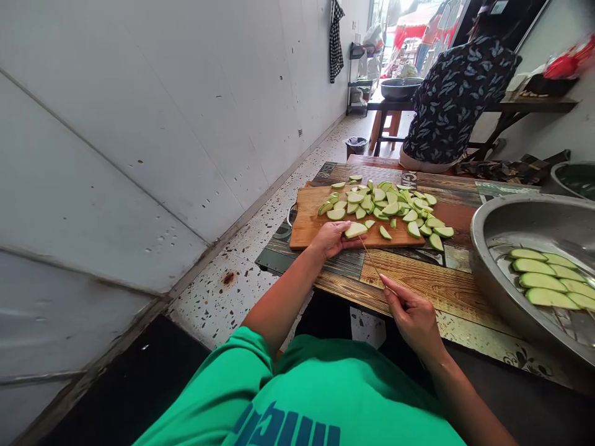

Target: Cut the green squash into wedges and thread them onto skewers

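Observation:
My left hand [331, 240] is closed on a pale green-edged zucchini slice [356, 230], held over the front of the wooden cutting board [309, 217]. Between the fingers of my right hand [411, 313] is the lower end of a thin wooden skewer [372, 259]. Its upper tip meets the slice's lower edge; how deep it goes in, I cannot tell. Behind my left hand, a loose heap of cut zucchini slices [379, 197] covers much of the board and spills past its right end.
At the right stands a large metal basin [488, 248] holding skewered zucchini slices [548, 282]. The patterned wooden table [418, 272] carries board and basin. Beyond it a person [460, 99] in a dark patterned shirt sits facing away. A lined bin [356, 145] is on the floor, and a white wall runs along the left.

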